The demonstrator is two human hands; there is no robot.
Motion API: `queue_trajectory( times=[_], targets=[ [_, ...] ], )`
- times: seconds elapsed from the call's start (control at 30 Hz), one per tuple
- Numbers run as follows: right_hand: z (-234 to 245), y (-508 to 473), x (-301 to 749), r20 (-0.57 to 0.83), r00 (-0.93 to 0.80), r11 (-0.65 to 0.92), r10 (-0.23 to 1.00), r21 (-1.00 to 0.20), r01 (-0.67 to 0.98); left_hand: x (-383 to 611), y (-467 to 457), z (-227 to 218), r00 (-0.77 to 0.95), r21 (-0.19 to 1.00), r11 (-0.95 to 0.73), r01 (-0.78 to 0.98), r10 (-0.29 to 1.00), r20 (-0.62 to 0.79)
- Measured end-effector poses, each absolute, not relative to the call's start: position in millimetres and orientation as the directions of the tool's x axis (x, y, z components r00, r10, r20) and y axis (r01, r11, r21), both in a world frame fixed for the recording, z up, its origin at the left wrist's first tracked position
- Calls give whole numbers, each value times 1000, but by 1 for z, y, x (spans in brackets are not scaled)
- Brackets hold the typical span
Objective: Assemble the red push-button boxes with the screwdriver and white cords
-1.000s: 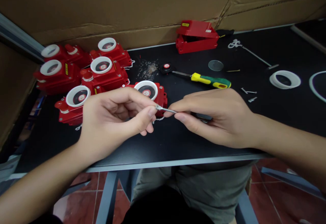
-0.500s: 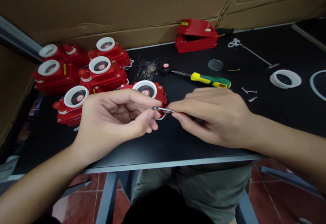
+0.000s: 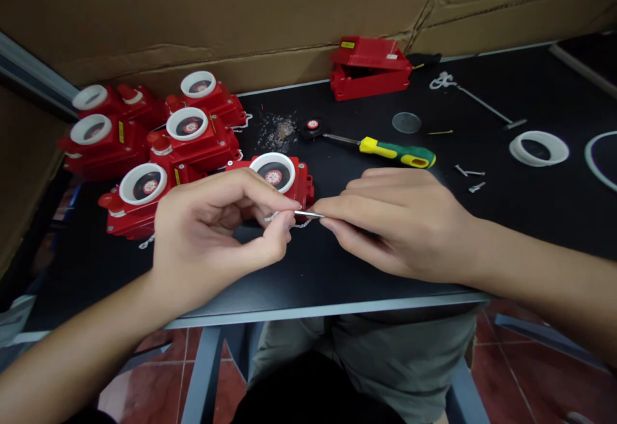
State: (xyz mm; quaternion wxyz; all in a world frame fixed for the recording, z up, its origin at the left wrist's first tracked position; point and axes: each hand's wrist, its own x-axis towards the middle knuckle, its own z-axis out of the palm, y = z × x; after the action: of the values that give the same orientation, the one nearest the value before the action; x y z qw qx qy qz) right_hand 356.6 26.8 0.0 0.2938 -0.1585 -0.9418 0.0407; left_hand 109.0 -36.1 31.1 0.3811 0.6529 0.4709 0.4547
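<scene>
Between my two hands is a slim, shiny metal rod [image 3: 308,214], whose exact kind I cannot make out. Thumb and forefinger of my left hand [image 3: 212,231] pinch its left end, while the other fingers curl loosely behind. My right hand [image 3: 405,225] grips the opposite end between thumb and forefinger, hiding that part. Just behind the left fingertips lies a red box with a white ring [image 3: 303,183] and a dark round insert with a red-and-white centre. A thin white chain [image 3: 303,224] shows beneath the rod.
Several similar red boxes [image 3: 193,148] stand at left. Behind are a yellow-green screwdriver [image 3: 398,152], a black knob [image 3: 312,127], crumbs [image 3: 279,132] and a red box with a tilted lid [image 3: 371,67]. At right lie a glass disc [image 3: 406,123], screws [image 3: 469,172] and a white ring [image 3: 538,149].
The left fingertips have closed over the rod's dark left end, which showed earlier. Both hands have shifted slightly left, and the rod now lies closer to level.
</scene>
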Motion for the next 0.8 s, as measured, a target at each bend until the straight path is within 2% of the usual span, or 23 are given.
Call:
queue_trajectory(
  times=[0.13, 0.3, 0.43, 0.5, 0.6, 0.8],
  targets=[
    [0, 28, 357, 544, -775, 947, 320, -164, 276, 109, -35, 32, 174, 911, -293, 289, 952, 250],
    [2, 28, 357, 549, -774, 948, 317, -165, 271, 100, -32, 27, 181, 839, -395, 375, 918, 352],
    [3, 28, 357, 548, -763, 939, 343, -184, 289, 92, -29, 27, 226, 590, -548, 592, 816, 532],
    [3, 27, 357, 548, -761, 937, 348, -180, 299, 90, -28, 28, 253, 504, -576, 644, 782, 570],
    [3, 27, 358, 543, -769, 941, 337, -159, 300, 92, -28, 29, 262, 502, -576, 645, 784, 563],
    [1, 28, 358, 539, -771, 941, 339, -177, 289, 95, -26, 28, 252, 586, -543, 601, 825, 506]
  ],
)
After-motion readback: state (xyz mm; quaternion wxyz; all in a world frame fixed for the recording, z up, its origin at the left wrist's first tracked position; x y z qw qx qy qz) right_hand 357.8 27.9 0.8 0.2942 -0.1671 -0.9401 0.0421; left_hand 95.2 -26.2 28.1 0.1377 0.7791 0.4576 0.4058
